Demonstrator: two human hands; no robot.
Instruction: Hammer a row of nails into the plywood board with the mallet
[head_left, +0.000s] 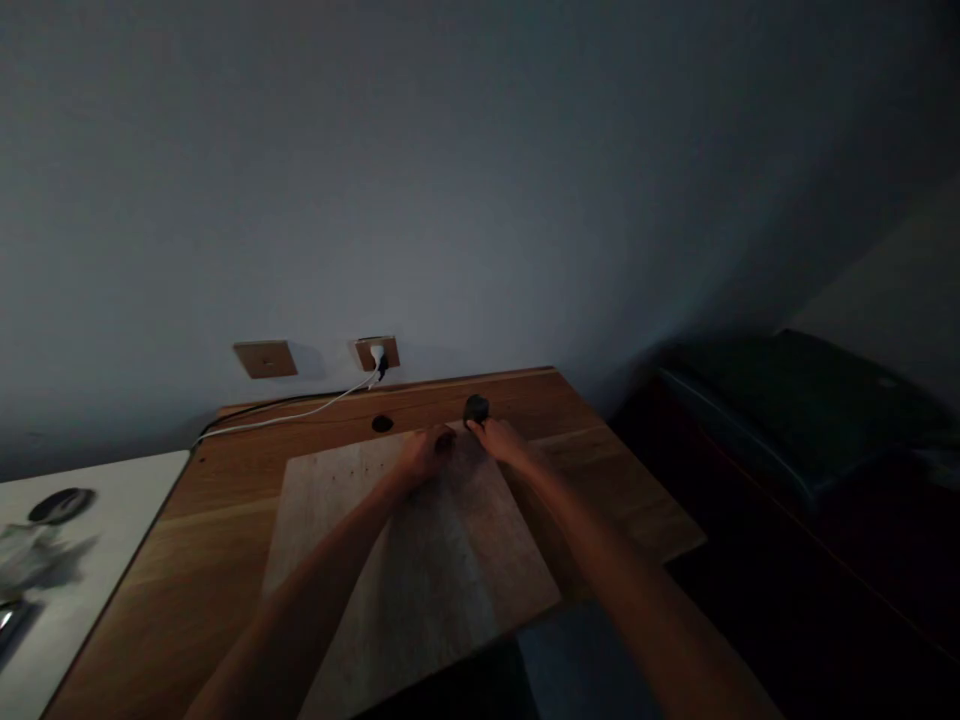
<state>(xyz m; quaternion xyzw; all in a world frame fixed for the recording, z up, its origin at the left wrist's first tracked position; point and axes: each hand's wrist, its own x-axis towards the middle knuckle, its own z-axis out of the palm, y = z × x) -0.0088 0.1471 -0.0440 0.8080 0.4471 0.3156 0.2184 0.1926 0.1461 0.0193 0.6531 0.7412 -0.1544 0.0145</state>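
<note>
A pale wooden board [442,560] lies on the brown wooden desk. Over its far edge, my left hand [424,452] is closed with curled fingers; a dark patch shows at the fingertips, too dim to name. To its right my right hand [498,438] has its fingers closed at the near side of a small dark roundish object [476,408], whose kind I cannot make out. That object is at the board's far edge. The two hands are close together but apart.
Beyond the board is a dark round hole [382,424] in the desk [225,490]. White and black cables run from a wall socket [376,352] leftward. On the left, a white table [82,560] bears a dark round item [60,506] and clear plastic.
</note>
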